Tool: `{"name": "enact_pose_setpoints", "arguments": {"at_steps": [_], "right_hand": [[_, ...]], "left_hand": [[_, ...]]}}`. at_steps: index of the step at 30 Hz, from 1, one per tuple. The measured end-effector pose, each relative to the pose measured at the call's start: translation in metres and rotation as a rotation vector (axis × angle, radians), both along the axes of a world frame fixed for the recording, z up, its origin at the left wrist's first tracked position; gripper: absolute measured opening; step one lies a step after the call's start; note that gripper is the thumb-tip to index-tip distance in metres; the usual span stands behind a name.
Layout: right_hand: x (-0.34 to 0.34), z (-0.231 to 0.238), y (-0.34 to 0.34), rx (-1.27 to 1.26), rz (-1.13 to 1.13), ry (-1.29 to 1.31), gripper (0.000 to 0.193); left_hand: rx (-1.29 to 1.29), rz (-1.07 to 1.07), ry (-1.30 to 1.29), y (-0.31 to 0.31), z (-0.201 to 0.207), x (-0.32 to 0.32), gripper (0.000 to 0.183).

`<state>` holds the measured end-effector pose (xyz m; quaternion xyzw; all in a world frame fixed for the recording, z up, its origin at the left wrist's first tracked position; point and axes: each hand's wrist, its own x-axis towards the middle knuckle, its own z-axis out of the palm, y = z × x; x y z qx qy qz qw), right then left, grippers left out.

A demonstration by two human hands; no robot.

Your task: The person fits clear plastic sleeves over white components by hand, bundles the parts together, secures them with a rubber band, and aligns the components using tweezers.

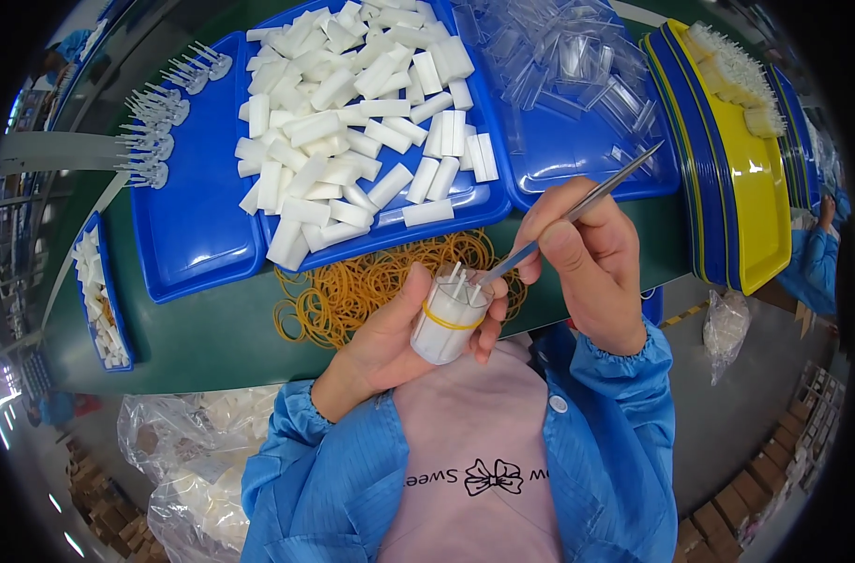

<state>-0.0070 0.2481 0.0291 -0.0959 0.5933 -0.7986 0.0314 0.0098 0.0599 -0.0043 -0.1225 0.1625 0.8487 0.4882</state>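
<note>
The left hand [390, 328] is wrapped around a short, clear-walled cylinder packed with white pieces [437, 342], upright but slightly tilted above the tabletop's near edge. A yellow rubber band [453, 321] circles it; thin white prongs [458, 281] rise from its top. The right hand [591, 258] is closed in a pinch on slim grey metal tweezers [591, 195], tips at the rim's right side; contact is too small to tell. For clean work, the left grip should be steady yet light, sparing the band, while small wrist turns guide the tips between prongs without bending them. Beyond lie tan rubber bands [333, 300] on the dark green tabletop [193, 352], then white rectangular blocks [343, 122] in a blue plastic tray [491, 211].
</note>
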Motion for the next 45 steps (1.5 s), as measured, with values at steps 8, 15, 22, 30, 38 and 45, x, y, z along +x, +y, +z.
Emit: {"name": "enact_pose_setpoints", "arguments": {"at_steps": [8, 15, 22, 30, 38, 45], "right_hand": [[0.004, 0.005, 0.017, 0.165, -0.136, 0.002, 0.012], [0.020, -0.001, 0.046, 0.960, -0.175, 0.186, 0.009], [0.035, -0.019, 0.060, 1.613, -0.367, 0.156, 0.015], [0.040, 0.011, 0.010, 0.837, -0.181, 0.348, 0.056], [0.031, -0.013, -0.034, 0.913, -0.154, 0.489, 0.069], [0.036, -0.018, -0.034, 0.760, -0.173, 0.389, 0.061]], "left_hand": [[0.172, -0.014, 0.043, -0.007, -0.011, -0.005, 0.070], [0.339, 0.031, 0.018, -0.012, -0.023, -0.001, 0.067], [0.523, 0.086, -0.149, -0.011, -0.019, -0.003, 0.063], [0.313, 0.142, -0.065, -0.007, -0.009, -0.005, 0.071], [0.366, 0.268, -0.144, -0.004, -0.002, -0.002, 0.057], [0.175, 0.233, 0.114, -0.008, -0.011, 0.001, 0.058]]}}
